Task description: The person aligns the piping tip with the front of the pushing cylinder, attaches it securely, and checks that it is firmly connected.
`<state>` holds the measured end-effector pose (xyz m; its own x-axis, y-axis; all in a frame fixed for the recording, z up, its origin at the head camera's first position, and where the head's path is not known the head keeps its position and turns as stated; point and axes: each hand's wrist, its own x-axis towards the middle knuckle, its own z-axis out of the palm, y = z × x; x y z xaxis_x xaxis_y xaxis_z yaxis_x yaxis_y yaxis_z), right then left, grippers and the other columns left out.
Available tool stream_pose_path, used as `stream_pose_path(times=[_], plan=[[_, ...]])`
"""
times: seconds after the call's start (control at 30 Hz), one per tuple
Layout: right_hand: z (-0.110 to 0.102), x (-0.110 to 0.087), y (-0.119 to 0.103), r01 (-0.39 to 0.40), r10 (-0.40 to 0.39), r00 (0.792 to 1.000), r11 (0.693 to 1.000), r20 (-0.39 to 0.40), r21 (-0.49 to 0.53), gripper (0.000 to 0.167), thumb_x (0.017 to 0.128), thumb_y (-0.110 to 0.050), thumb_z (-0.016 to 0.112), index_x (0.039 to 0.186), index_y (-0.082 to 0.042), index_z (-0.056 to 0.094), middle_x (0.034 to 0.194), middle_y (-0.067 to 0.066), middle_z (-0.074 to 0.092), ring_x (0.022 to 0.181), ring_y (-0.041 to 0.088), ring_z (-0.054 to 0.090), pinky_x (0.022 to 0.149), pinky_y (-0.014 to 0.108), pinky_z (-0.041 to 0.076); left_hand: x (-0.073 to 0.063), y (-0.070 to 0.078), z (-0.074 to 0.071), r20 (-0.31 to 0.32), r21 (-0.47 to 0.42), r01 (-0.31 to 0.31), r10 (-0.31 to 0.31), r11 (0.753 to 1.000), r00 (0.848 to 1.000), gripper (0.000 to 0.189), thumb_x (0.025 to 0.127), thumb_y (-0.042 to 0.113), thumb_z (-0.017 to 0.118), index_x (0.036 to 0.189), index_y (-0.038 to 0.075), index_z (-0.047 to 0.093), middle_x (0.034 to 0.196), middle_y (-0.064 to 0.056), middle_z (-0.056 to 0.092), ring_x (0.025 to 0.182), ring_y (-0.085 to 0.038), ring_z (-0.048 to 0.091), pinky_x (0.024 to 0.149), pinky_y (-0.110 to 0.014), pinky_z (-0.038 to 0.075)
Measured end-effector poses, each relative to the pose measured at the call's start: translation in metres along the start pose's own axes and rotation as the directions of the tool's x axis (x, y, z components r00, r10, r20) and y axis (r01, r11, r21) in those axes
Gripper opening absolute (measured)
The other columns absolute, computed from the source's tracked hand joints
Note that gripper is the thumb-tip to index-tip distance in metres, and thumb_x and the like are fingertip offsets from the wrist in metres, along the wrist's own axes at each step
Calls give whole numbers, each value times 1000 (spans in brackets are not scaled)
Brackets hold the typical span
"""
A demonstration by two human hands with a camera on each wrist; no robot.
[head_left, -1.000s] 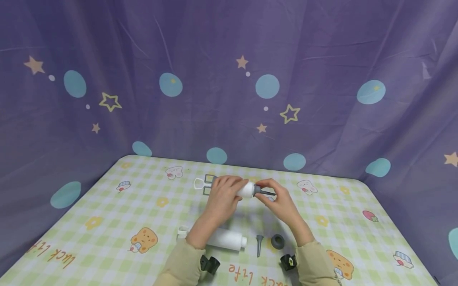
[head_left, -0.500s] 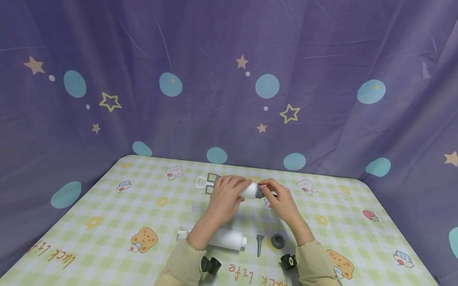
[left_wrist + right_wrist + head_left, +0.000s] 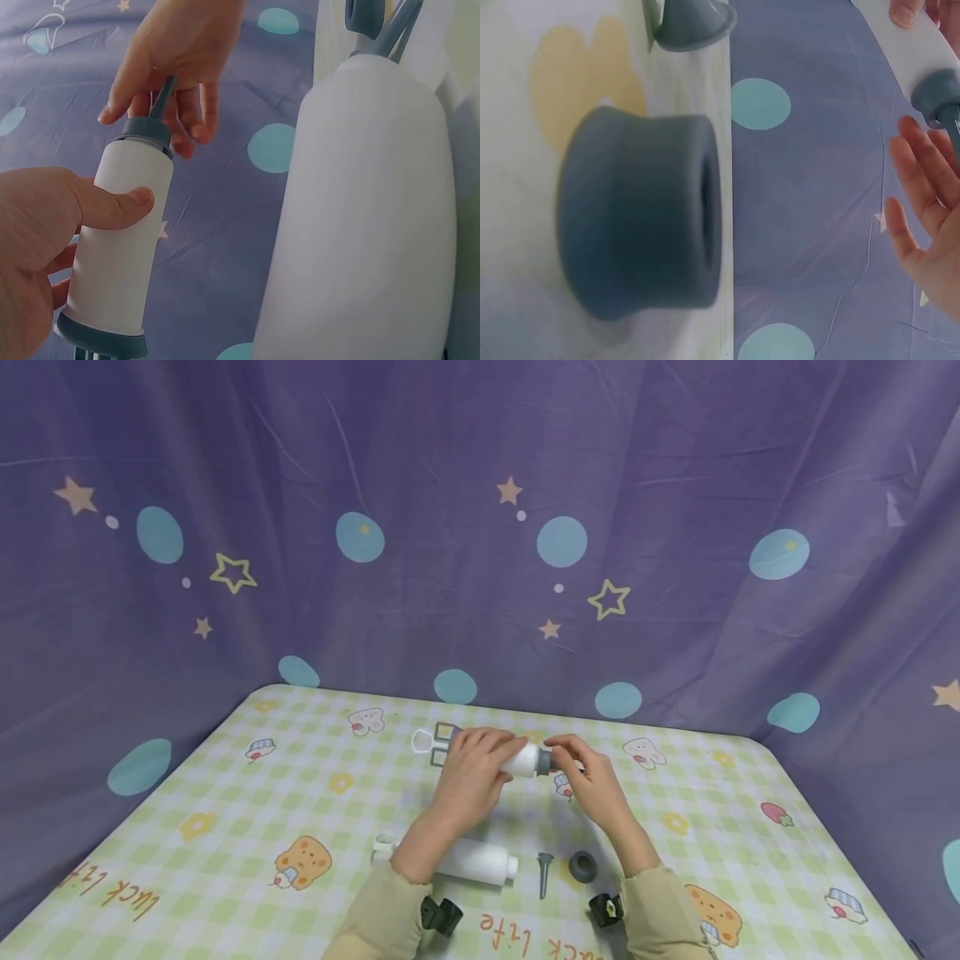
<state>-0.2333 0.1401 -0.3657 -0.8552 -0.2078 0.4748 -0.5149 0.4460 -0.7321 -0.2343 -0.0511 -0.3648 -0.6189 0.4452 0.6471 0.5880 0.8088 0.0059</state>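
Observation:
In the head view my left hand [image 3: 474, 772] grips the white barrel of an icing syringe [image 3: 522, 760] above the table. The left wrist view shows its thumb across the barrel [image 3: 124, 232]. A grey collar with a thin grey nozzle [image 3: 161, 97] sits on the syringe's right end. My right hand [image 3: 596, 777] is at that end, its visible fingers [image 3: 922, 172] extended around the collar and nozzle; whether they touch is hidden. At the other end are a white ring handle [image 3: 422, 742] and grey finger loops, partly covered by my left hand.
A second white syringe body [image 3: 474, 862] lies nearer on the checked tablecloth [image 3: 247, 827], partly behind my left forearm. To its right lie a loose grey nozzle [image 3: 543, 875] and a grey ring cap [image 3: 582, 866]. A purple curtain [image 3: 465, 627] stands behind the table.
Over the second, the syringe has shifted slightly right. My right fingers have moved farther around the nozzle, which was more visible earlier. My left hand keeps its grip on the barrel.

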Motion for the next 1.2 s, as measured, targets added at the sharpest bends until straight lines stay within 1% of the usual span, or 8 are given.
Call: stream_pose_path(times=[0.17,0.27,0.47,0.6,0.83,0.97,1.07,1.2], plan=[[-2,-1,0,115,-115,993,993,26,11,34,79,-7,69,110,-3,58,106,14,61,95,30,58,76,35,49,-1,-2,0,0,-12,5,-5,1000,1000,53,69,13,77,119,20,61,111,2,61,106,-21,52,92,-39,37],[-2,0,2,196,-196,980,981,39,7,43,72,-5,75,111,-4,57,107,14,60,97,31,57,88,38,43,-1,-3,0,-3,-18,6,-6,1000,1000,53,69,13,77,119,19,61,111,2,61,106,-21,52,92,-39,36],[-1,1,5,278,-278,960,960,38,27,42,69,1,75,108,0,58,102,13,59,92,30,56,86,34,45,-2,-4,1,-11,-15,14,-14,1000,1000,52,69,15,77,119,19,61,111,2,61,106,-21,52,92,-39,37],[0,1,4,269,-269,963,963,27,32,38,70,3,73,106,2,59,99,12,60,89,28,57,82,44,45,-2,-4,1,-5,-22,20,-20,1000,1000,52,69,15,77,119,19,61,112,1,61,106,-21,52,92,-39,37],[0,-1,1,192,-193,981,981,19,15,32,76,-1,70,107,-2,60,99,8,63,91,24,59,84,49,44,-1,-4,1,-13,-37,19,-20,999,1000,52,69,13,77,118,18,62,111,0,61,105,-21,53,92,-39,37],[4,1,18,128,-128,992,992,25,-3,31,82,-12,66,112,-12,58,97,1,64,92,14,59,80,40,48,-1,-4,0,-25,-35,8,-9,999,1000,52,69,13,77,118,18,61,111,0,61,105,-21,53,92,-39,36],[4,2,20,99,-99,995,995,32,9,30,85,-13,63,115,-11,55,92,3,65,87,13,59,67,31,51,-1,-4,0,-34,-33,-6,5,999,999,52,69,13,77,118,19,61,111,1,61,105,-21,53,92,-39,37],[-1,0,-1,75,-77,996,996,49,38,24,89,-7,56,112,-1,54,84,11,64,78,19,59,53,28,50,0,-3,-1,-40,-25,-17,16,1000,999,52,69,13,77,119,20,61,111,2,61,105,-20,53,91,-38,37]])
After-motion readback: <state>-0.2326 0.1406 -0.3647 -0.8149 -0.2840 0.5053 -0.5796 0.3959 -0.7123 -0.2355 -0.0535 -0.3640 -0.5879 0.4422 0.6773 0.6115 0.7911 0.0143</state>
